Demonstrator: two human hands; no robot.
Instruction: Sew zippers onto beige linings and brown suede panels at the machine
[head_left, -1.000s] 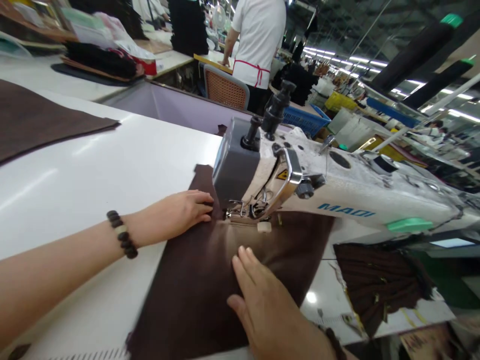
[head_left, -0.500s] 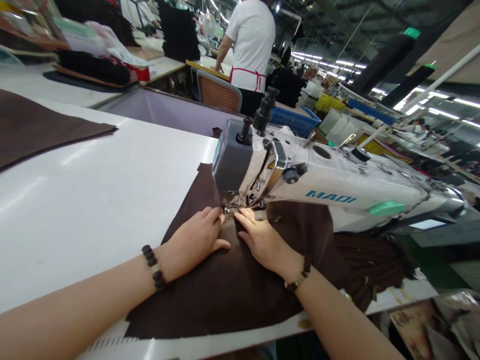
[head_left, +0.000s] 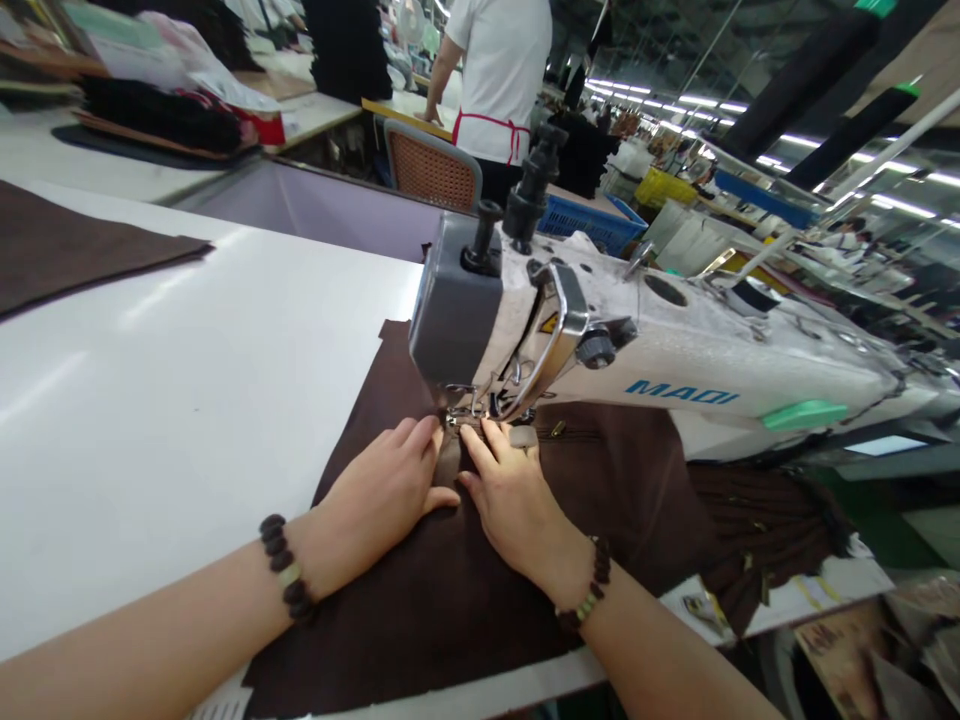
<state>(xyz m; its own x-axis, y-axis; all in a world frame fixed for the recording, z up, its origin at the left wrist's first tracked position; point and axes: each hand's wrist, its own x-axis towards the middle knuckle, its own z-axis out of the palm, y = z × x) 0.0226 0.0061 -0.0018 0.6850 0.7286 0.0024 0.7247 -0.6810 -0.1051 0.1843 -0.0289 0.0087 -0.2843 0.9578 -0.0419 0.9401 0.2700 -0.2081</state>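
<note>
A dark brown fabric panel (head_left: 405,620) lies under the head of a sewing machine (head_left: 675,345). Flat on the panel, just left of the presser foot (head_left: 453,418), rests my left hand (head_left: 382,495), its thumb stretched toward the middle. My right hand (head_left: 517,500) presses on the same cloth to the right of the foot, with its fingers spread and a ring-like band on one finger. Both hands are open and hold the fabric down rather than grasp it. A small brass zipper pull (head_left: 557,429) shows beside the right fingers. The needle point itself is too small to make out.
Another brown fabric piece (head_left: 82,245) lies on the white table (head_left: 172,370) at the left. Gathered brown pieces with zipper pulls (head_left: 765,530) sit at the right. Beyond the machine are a wicker-backed chair (head_left: 431,168), a person in white (head_left: 499,70) and a blue crate (head_left: 589,222).
The view has shifted slightly, so the machine appears larger and lower. My right hand's fingers have spread and moved a little left on the cloth. My left hand stays beside the foot.
</note>
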